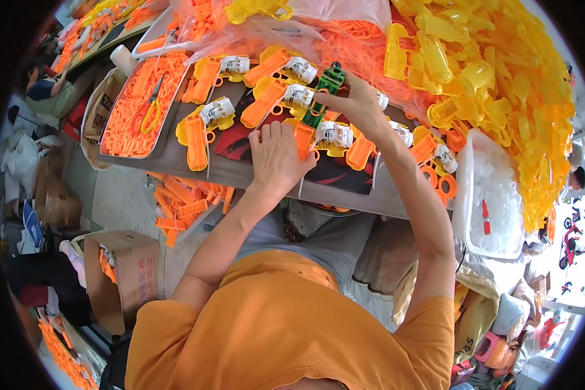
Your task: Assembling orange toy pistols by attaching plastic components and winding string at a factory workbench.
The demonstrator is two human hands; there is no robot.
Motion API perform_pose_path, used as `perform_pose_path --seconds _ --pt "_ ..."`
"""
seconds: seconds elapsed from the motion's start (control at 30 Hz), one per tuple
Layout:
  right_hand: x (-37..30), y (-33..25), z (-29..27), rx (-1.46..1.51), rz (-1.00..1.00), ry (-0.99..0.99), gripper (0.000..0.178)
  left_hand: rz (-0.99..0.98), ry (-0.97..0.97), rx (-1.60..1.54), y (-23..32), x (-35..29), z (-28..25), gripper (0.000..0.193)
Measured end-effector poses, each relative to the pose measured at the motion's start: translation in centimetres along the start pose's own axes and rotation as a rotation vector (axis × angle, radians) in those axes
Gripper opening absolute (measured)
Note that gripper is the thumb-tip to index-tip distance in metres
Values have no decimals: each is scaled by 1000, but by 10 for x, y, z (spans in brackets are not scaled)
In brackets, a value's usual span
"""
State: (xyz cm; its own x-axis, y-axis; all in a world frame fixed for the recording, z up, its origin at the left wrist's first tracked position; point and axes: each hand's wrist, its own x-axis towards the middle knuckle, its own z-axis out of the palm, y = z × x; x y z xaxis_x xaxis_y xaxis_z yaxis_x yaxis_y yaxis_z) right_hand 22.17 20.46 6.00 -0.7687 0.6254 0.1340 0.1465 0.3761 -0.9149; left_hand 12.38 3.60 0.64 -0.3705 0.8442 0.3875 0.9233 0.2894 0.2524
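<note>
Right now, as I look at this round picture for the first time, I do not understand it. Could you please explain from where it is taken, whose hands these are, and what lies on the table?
There is no machine here. A person in an orange shirt wears a wide-angle camera on the head, looking down, so the picture is round and straight edges bend. The two forearms rising from the lower edge are that person's own.

The left hand lies flat on an orange toy part on the grey table. The right hand holds a green tool upright over it.

Around them lie half-built orange and yellow toy guns with white insides open. To the left, a tray of small orange pieces holds yellow-handled pliers. A big heap of yellow shells fills the right, beside a white tub. Another person sits at upper left.
</note>
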Motion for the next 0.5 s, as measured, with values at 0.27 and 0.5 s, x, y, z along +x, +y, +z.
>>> perform_pose_path --seconds 0.27,0.5 --pt "8 4 3 -168 -56 35 37 12 -57 38 6 9 1 43" --pt "9 -5 0 -59 -3 -33 34 4 -16 19 -1 4 -1 45"
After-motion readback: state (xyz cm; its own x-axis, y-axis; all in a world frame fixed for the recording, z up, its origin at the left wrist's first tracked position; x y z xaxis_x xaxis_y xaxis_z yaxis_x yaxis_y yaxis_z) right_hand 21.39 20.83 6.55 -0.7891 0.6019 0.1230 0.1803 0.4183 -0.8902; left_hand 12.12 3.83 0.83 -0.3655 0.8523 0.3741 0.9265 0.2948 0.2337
